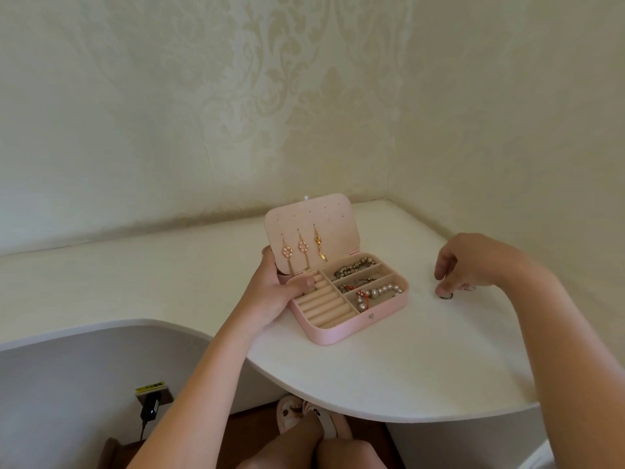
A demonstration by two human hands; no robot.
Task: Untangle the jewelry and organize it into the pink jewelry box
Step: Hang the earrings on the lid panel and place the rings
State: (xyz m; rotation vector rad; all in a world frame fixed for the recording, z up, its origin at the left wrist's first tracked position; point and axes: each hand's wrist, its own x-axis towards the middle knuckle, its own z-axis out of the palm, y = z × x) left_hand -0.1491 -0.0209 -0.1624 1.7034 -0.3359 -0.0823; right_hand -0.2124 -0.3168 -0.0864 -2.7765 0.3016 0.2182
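- Left hand (270, 292) grips the left edge of the pink jewelry box (341, 333), thumb over the rim by the ring rolls (326, 304), fingers behind the hinge side.
- Box sits open on the white table (372, 377), between the two hands; lid (324, 214) upright, just above the left hand.
- Three earrings (303, 248) hang inside the lid.
- Compartments right of the left thumb hold a pearl bracelet (380, 292), a red-accented tangle (355, 283) and a grey bead string (355, 267).
- Right hand (470, 262) well right of the box, fingers curled downward; one fingertip touches a small ring (445, 296) on the table. Pinch or only touch: cannot tell.
- Second ring (470, 288) lies under the right palm, mostly hidden.
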